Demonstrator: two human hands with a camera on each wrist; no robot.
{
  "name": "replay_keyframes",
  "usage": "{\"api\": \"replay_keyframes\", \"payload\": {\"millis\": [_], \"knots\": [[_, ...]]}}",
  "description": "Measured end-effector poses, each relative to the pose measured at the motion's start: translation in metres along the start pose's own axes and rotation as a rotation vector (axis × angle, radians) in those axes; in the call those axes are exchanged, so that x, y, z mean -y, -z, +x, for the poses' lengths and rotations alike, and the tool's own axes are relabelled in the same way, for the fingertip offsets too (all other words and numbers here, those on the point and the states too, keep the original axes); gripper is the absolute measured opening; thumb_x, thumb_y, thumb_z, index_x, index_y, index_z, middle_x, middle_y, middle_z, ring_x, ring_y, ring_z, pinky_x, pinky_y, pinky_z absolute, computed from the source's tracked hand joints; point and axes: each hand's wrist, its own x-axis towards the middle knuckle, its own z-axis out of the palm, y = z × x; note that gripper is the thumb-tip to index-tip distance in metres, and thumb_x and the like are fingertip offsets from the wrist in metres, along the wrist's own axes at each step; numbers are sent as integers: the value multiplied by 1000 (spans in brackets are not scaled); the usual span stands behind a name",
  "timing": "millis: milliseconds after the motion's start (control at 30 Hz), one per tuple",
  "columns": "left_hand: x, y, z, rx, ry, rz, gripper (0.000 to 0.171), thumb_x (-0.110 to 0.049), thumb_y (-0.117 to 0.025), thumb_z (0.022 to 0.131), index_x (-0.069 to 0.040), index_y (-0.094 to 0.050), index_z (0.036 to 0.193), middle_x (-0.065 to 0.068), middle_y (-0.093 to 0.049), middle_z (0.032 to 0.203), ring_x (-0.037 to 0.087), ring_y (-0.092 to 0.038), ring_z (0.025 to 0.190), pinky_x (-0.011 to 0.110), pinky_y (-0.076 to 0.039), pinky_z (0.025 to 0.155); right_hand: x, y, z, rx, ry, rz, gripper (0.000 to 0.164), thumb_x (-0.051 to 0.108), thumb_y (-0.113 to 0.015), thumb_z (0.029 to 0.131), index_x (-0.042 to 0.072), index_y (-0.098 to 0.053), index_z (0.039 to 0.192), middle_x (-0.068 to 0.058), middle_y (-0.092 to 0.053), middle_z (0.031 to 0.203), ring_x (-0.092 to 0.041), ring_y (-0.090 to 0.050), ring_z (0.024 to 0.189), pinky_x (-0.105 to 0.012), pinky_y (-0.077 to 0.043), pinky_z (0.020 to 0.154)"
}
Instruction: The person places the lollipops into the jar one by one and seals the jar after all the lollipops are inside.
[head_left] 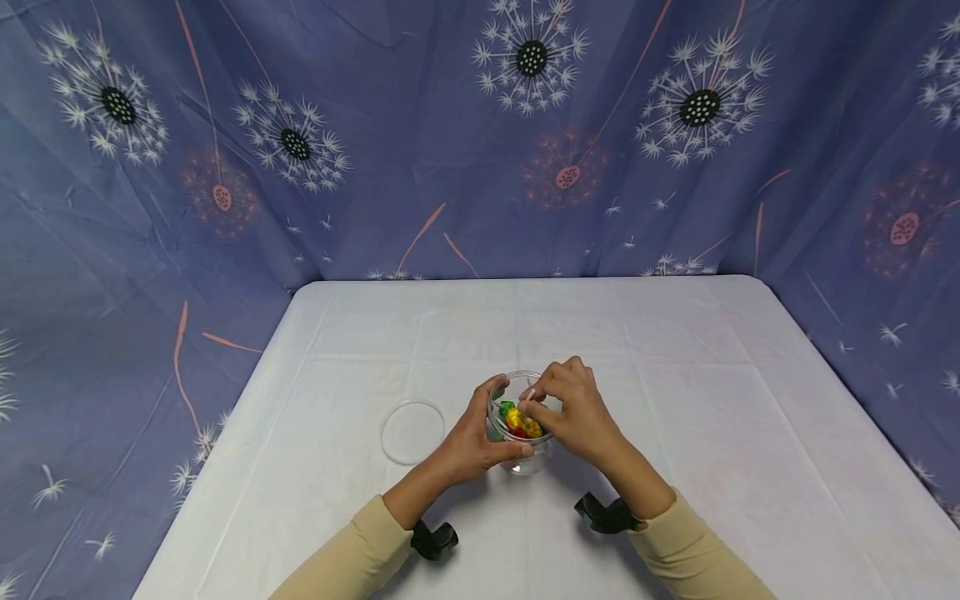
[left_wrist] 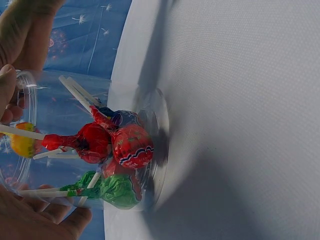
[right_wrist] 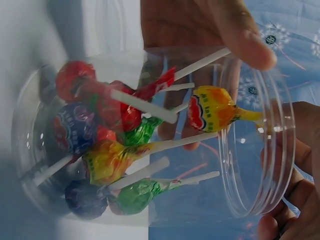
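My left hand grips a clear plastic jar round its side, near the rim. Several wrapped lollipops lie in the lower part of the jar: red ones, green ones, dark blue ones and a yellow one. Above them, just inside the mouth, hangs another yellow lollipop. My right hand pinches that lollipop by its white stick, over the jar's opening. The jar's base appears to rest on the table in the left wrist view.
A clear round lid lies on the white-covered table, left of the jar. Behind the table hangs a blue curtain with dandelion prints. Black straps circle both wrists.
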Motion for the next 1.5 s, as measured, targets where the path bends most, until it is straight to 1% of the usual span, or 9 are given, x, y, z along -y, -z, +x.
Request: {"api": "replay_keyframes", "payload": {"millis": [133,267,433,567,767,933,1033,1300,1500], "knots": [[0,0,0,2,8,7,98,-43,-77,75,-30,-13,148,-5,-25,153,23,-34,137,46,-33,109,-2,-2,-1,-5,71,-116,10,20,-81,72,20,-71,73,9,-56,77,-9,-39,80,-31,-28,73],[0,0,0,0,1,9,97,-41,-77,76,-28,-14,148,-4,-26,153,22,-38,134,45,-35,107,-4,-3,-2,-7,126,-197,12,23,-82,70,20,-71,71,8,-57,76,-11,-40,80,-31,-28,72],[0,0,0,-2,-5,-2,95,-36,-77,77,-28,-14,148,-4,-26,153,22,-39,133,44,-36,105,-4,-2,-2,2,150,-216,13,24,-83,69,19,-73,74,8,-57,76,-11,-41,80,-32,-28,72],[0,0,1,3,0,-11,96,-30,-77,78,-25,-13,149,-1,-25,154,23,-41,131,43,-37,103,-4,-1,-2,5,145,-183,14,26,-83,69,19,-74,78,7,-56,77,-11,-39,80,-32,-27,73],[-1,-1,3,9,9,-25,97,-20,-78,78,-17,-13,150,8,-25,154,31,-42,129,45,-37,102,-4,6,-2,-34,97,-68,16,22,-80,73,16,-73,87,5,-56,82,-10,-37,82,-32,-28,75],[-1,-1,2,-3,5,-18,95,-27,-78,78,-23,-15,148,4,-28,152,25,-43,129,46,-35,106,-6,16,-1,-65,53,-19,24,18,-79,74,13,-72,96,3,-57,92,-12,-38,88,-31,-33,77],[0,-1,1,-9,-2,-14,94,-32,-78,77,-26,-16,148,2,-28,153,23,-40,132,47,-34,109,-7,21,-3,-49,18,10,32,18,-79,75,13,-69,105,1,-58,101,-13,-40,93,-33,-37,79],[0,-2,1,-14,-16,-16,94,-31,-78,77,-26,-17,147,3,-27,153,25,-35,137,50,-29,111,-17,27,-12,85,-118,86,64,24,-78,76,15,-50,132,-2,-52,126,-17,-40,112,-45,-39,90],[0,-2,1,-16,-17,-8,94,-30,-79,77,-27,-16,147,0,-27,153,25,-34,137,50,-28,112,-25,27,-22,196,-195,174,79,26,-79,75,21,-37,142,-4,-44,138,-24,-36,124,-55,-36,98]]}}
